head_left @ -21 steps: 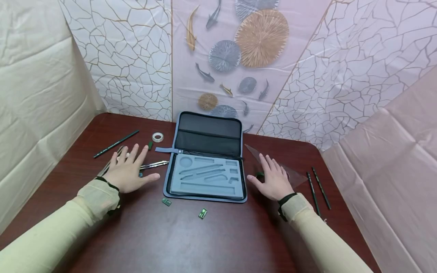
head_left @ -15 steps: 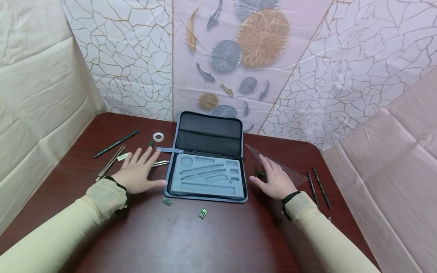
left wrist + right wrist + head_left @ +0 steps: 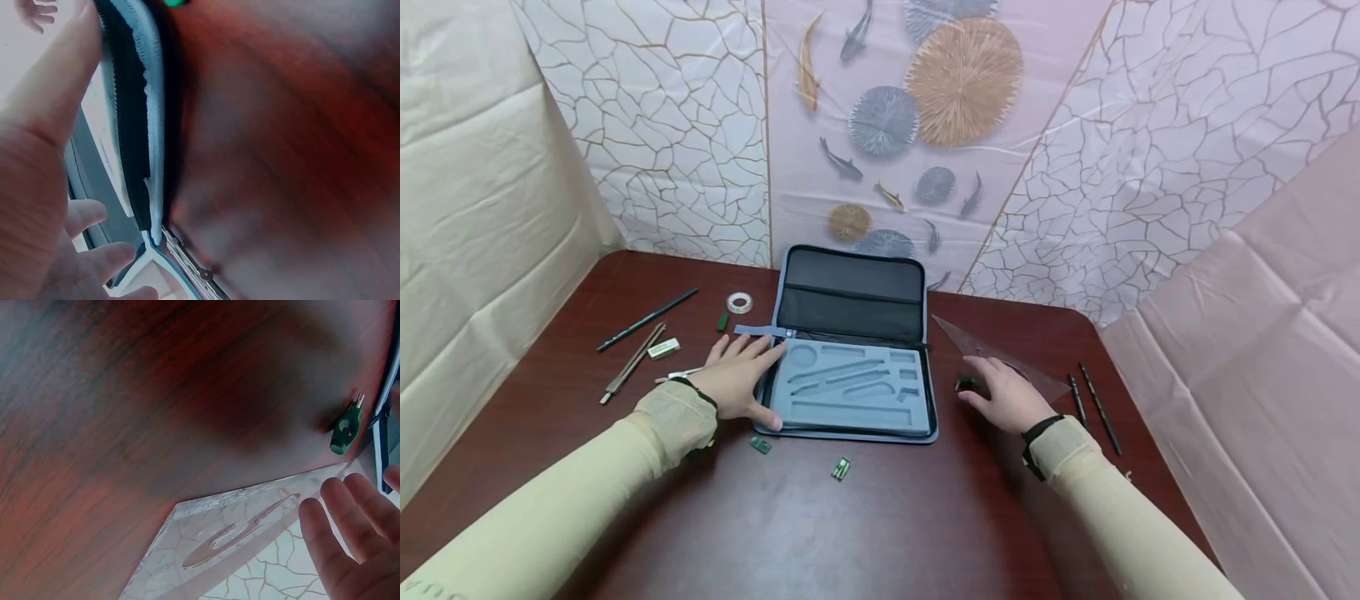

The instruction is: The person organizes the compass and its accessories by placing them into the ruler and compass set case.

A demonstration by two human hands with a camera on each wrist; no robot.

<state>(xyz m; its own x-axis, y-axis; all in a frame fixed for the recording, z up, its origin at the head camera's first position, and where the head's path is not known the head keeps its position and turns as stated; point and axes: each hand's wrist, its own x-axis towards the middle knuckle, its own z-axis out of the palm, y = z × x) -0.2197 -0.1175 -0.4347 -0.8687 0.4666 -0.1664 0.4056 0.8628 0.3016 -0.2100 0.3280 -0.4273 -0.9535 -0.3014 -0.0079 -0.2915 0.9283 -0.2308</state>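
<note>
A blue zip case (image 3: pixel 850 440) lies unfolded in the middle of the table, its lid upright at the back. Its lower half holds a pale blue foam insert (image 3: pixel 850 423) with bare cut-outs. My left hand (image 3: pixel 730 387) is spread at the case's left side, thumb near the front corner and fingertips by the hinge. In the left wrist view, the thumb lies along the zipper edge (image 3: pixel 153 112). My right hand (image 3: pixel 1009 398), fingers loosely bent and holding nothing, hovers over a clear set square (image 3: pixel 955 333). Beside its thumb lies a small green piece with metal prongs (image 3: pixel 345 428).
On the left lie a green pencil (image 3: pixel 647 319), a metal compass (image 3: pixel 634 364), a white eraser (image 3: pixel 664 348), a tape roll (image 3: pixel 739 302) and a green block (image 3: pixel 722 322). Two pencils (image 3: pixel 1101 408) lie right. Two small green pieces (image 3: pixel 841 468) lie in front.
My left hand has moved right, from over the metal tools to the case's left edge, uncovering the compass and eraser. My right hand's fingers have drawn in a little. The head view has shifted slightly.
</note>
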